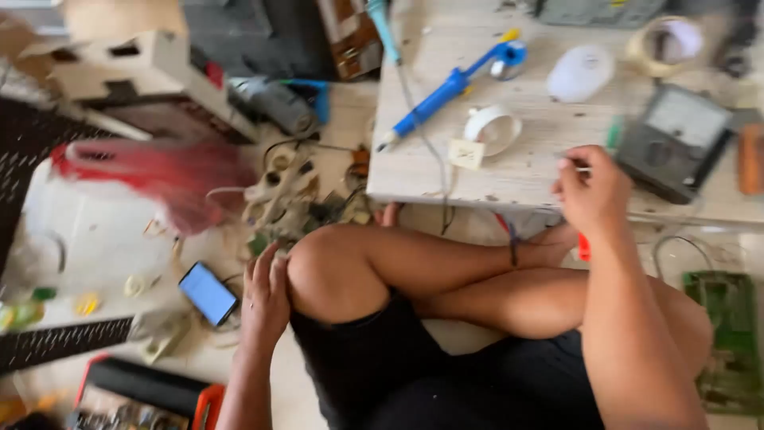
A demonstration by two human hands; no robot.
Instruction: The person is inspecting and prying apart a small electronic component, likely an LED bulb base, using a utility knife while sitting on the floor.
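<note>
While the right hand pinches a thin probe at the board's front edge and the left hand rests open on the knee, the meter could get knocked.

View: a single head-worn camera, no second view to share with.
Position: above the seated person's crossed legs.
Direction: steeply downward and forward, tilted toward the low pale wooden desk at upper right.
Nearness: close; both hands, left and right, fill the lower frame.
Coverage: cluttered floor left, desk right; edges blurred.
</note>
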